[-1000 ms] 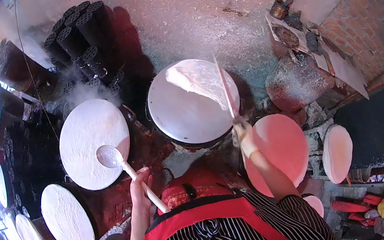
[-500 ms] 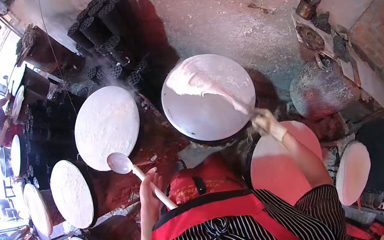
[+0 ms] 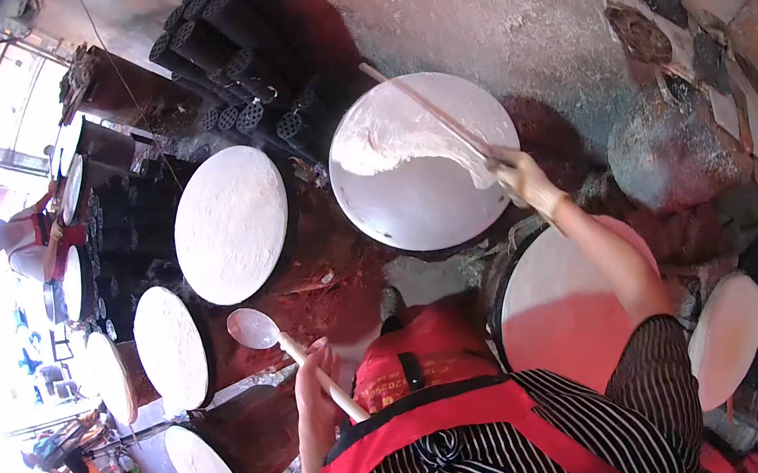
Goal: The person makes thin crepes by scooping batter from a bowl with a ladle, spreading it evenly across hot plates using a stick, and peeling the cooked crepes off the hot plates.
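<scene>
My right hand (image 3: 525,180) grips a long thin wooden stick (image 3: 425,106) over the right side of a round griddle (image 3: 414,206). White batter (image 3: 389,147) lies in a curved band across the upper part of that griddle, while its lower part is bare and shiny. A pale-handled ladle (image 3: 254,327) is in my left hand (image 3: 313,393), fingers closed around the handle, its bowl pointing up and left. The ladle's bowl is apart from the griddles. Whether the stick carries a blade near my right hand cannot be made out.
Another round griddle covered in white (image 3: 231,223) stands to the left, with several more beyond it. A half-shadowed griddle (image 3: 555,327) is below my right forearm. Black honeycomb coal cylinders (image 3: 233,20) are stacked at the back. A person (image 3: 29,240) works at far left.
My right hand has swung the stick, so its far end now points up and left past the griddle's top edge. The batter band has spread rightward. My left hand keeps the ladle; the view has shifted.
</scene>
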Motion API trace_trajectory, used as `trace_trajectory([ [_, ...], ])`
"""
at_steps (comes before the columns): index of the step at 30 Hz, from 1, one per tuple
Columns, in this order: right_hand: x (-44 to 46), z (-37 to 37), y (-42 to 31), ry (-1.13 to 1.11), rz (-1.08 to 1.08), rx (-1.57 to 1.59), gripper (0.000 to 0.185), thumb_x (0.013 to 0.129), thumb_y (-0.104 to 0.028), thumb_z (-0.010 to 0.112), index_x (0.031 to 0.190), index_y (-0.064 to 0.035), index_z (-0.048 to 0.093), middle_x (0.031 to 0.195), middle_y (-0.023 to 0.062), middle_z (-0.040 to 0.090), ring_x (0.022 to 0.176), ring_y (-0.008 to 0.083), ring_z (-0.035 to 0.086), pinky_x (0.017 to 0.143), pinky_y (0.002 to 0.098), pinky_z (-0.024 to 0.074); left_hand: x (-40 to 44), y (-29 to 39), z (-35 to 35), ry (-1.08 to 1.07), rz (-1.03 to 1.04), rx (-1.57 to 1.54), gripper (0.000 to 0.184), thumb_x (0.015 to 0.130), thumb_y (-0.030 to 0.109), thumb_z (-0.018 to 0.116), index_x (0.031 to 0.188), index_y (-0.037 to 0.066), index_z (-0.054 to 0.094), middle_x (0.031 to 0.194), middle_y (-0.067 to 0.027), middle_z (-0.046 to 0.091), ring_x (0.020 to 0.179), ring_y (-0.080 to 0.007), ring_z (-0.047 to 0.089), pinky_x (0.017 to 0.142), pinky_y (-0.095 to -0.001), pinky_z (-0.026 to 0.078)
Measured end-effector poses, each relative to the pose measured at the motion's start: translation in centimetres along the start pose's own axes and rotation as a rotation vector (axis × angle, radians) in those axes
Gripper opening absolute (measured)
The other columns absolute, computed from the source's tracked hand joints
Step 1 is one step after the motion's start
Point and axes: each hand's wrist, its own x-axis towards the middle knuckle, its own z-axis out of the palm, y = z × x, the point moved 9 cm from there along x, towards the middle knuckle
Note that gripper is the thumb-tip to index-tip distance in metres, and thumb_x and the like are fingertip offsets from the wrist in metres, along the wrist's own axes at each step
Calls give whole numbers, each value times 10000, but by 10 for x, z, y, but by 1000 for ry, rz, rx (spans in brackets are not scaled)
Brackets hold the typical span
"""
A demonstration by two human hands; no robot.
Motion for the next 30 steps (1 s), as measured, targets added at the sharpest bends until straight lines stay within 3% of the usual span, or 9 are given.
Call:
trace_trajectory([
  [1, 33, 6, -2, 66, -672, -270, 349, 892, -67, 621, 1241, -73, 627, 833, -17, 625, 566, 45, 528, 460, 214, 433, 1, -3, 0, -27, 1, -1, 259, 890, 88, 597, 1141, 55, 540, 1150, -63, 619, 1048, -178, 601, 958, -319, 496],
  [2, 40, 20, 49, -186, 9, -187, 322, 897, -42, 628, 1217, -73, 634, 929, -4, 640, 729, 48, 570, 574, 203, 463, 0, -3, -1, -53, 1, 3, 254, 893, 87, 593, 1139, 54, 539, 1148, -65, 622, 1060, -180, 602, 954, -321, 499],
  [6, -72, 58, 68, -358, 177, 29, 326, 904, -30, 628, 1227, -74, 636, 1064, -2, 666, 878, 72, 593, 722, 227, 510, 14, -1, -5, -71, -16, 77, 312, 894, 101, 587, 1198, 53, 537, 1129, -54, 619, 1056, -160, 590, 974, -344, 483],
  [10, -147, 44, 74, -219, 76, -66, 377, 935, -7, 578, 1309, -50, 580, 1337, 93, 579, 1156, 162, 575, 1027, 310, 446, 17, 10, 14, -105, -58, 241, 334, 881, 114, 598, 1207, 59, 544, 1074, -34, 628, 1009, -149, 604, 944, -320, 493],
  [12, -106, 33, 150, -95, -241, 757, 327, 964, -58, 550, 1286, -18, 590, 1311, 104, 598, 1171, 169, 571, 1037, 323, 432, 19, 15, 25, -213, -94, 241, 324, 881, 113, 597, 1198, 63, 550, 1013, -19, 630, 962, -146, 608, 922, -302, 499],
  [13, -103, 17, 135, 509, -402, 129, 304, 983, -136, 542, 1250, -8, 609, 1231, 105, 645, 1106, 162, 602, 980, 284, 451, 24, 18, 24, -236, -121, 262, 299, 880, 114, 600, 1173, 64, 564, 979, -19, 629, 930, -134, 606, 888, -284, 503],
  [16, -83, 52, 163, 634, -428, 346, 308, 953, -108, 565, 1235, 6, 613, 1129, 84, 677, 928, 116, 597, 841, 238, 459, 30, 34, 28, -373, -124, 377, 273, 882, 121, 605, 1148, 69, 570, 945, -20, 620, 856, -125, 606, 771, -263, 521],
  [26, -274, 247, 133, 430, -388, -185, 394, 947, -104, 553, 1335, -41, 545, 1023, 43, 664, 867, 110, 570, 766, 248, 484, 89, 107, -67, -482, -85, 589, 238, 879, 70, 593, 1114, 68, 627, 918, 33, 584, 747, -77, 536, 700, -181, 433],
  [30, -162, 343, 144, 490, -113, 448, 451, 930, -73, 519, 1376, -39, 454, 766, -17, 503, 626, 126, 506, 541, 271, 424, 83, 133, -135, -388, -87, 547, 270, 858, 49, 584, 1120, 23, 643, 817, 46, 541, 677, -50, 467, 637, -169, 376],
])
